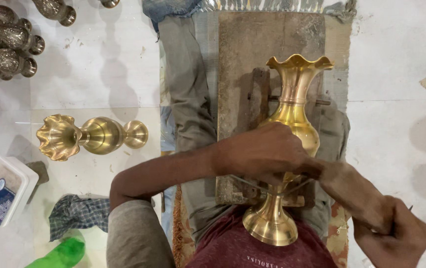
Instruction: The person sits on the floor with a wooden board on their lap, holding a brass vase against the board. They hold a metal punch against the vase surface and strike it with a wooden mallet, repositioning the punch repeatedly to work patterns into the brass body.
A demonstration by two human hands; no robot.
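Right hand [391,233], nearest of all, was fisted tight round a thin tool. Left hand [265,151] wrapped its fingers [292,149] snug over the belly of the brass vase [292,124], which lay on a wooden block [242,59] across the lap. Beside it, 1 finished vase [91,135] lay on the white floor [98,64].

Person seen from above. Both forearms are bare; no watch, ring or glove is visible on the left hand [265,151] or the right hand [396,233]. A grey sleeve [136,235] covers the left upper arm at lower centre-left of the frame. A maroon shirt [262,248] with small pale lettering shows at the bottom edge. Grey trousers [188,94], dusty and creased, run up the centre of the frame.
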